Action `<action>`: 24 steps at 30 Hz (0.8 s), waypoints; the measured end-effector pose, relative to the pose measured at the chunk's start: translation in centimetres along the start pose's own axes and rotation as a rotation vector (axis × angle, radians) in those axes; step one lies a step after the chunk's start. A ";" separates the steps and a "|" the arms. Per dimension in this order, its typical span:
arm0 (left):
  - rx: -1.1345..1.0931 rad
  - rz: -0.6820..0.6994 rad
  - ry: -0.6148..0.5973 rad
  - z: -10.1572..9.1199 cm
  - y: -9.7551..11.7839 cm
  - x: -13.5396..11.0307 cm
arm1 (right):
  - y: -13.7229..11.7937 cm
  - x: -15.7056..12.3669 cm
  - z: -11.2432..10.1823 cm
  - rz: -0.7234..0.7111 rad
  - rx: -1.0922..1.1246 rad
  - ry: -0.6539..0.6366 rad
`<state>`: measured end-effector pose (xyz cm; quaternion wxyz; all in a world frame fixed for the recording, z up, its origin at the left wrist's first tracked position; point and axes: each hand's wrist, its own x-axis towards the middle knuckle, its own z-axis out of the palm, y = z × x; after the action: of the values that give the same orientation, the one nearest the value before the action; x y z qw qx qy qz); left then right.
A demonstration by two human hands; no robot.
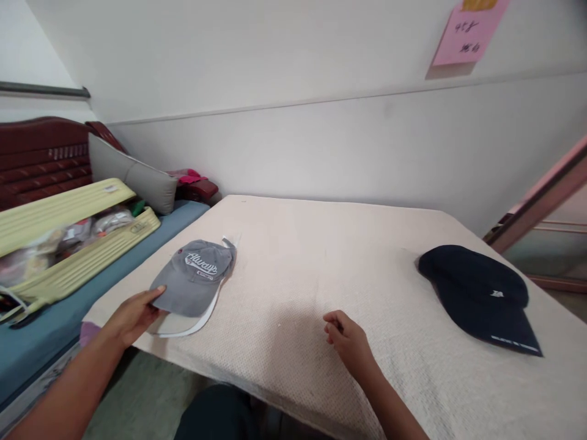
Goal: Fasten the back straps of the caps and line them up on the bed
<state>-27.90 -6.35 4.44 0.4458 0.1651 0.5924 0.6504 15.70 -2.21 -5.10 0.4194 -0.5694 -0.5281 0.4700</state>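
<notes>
1 grey cap (195,278) sits at the table's (298,256) near-left corner, touched by the open left hand (132,315); a nudge could drop it. The right hand (348,339) is loosely closed and empty.

2 caps: 1 gray cap (197,275), 1 navy cap (479,293). 2 hands: left hand (132,318) & right hand (348,339). 1 table (321,256) w/ cream cloth. 1 yellow suitcase (77,244). 1 gray pillow (132,174). 1 pink note (468,33) on wall.
</notes>
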 end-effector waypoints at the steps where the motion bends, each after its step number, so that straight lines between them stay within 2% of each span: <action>1: -0.029 0.033 -0.032 1.3 0.1 -0.4 | 0.0 0.0 0.3 0.005 0.028 -0.017; 3: -0.115 0.141 -0.070 4.5 -0.2 -1.7 | -0.1 -0.2 0.8 0.039 0.115 -0.079; 5: -0.197 0.167 -0.126 8.3 -1.4 -3.8 | -0.5 -0.4 1.1 0.096 0.251 -0.173; 8: -0.272 0.137 -0.332 14.0 -5.0 -7.7 | -1.6 -0.6 0.8 0.188 0.557 -0.289; 10: -0.282 0.047 -0.438 16.9 -8.2 -10.3 | -2.3 -0.4 -0.3 0.208 0.771 -0.336; 12: -0.279 -0.090 -0.567 18.5 -11.3 -12.4 | -2.6 0.1 -2.0 0.189 0.930 -0.326; 14: -0.212 -0.250 -0.742 18.9 -14.0 -13.7 | -2.5 0.5 -4.1 0.167 0.999 -0.256; 16: -0.090 -0.417 -0.943 18.6 -15.7 -14.1 | -2.1 0.6 -6.0 0.150 0.988 -0.192; 18: -0.003 -0.547 -1.072 18.3 -16.4 -13.7 | -1.6 0.0 -7.4 0.122 0.941 -0.210; 20: -0.022 -0.626 -1.043 18.6 -16.5 -12.7 | -1.4 -1.0 -8.0 0.110 0.896 -0.286; 24: -0.197 -0.618 -0.718 21.1 -15.8 -10.9 | -1.4 -3.1 -8.2 0.160 0.836 -0.460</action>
<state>-0.15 -3.24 -1.53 0.8081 0.1527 0.3579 0.4424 23.48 -5.03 -1.79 0.4472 -0.2725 -0.3277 0.7864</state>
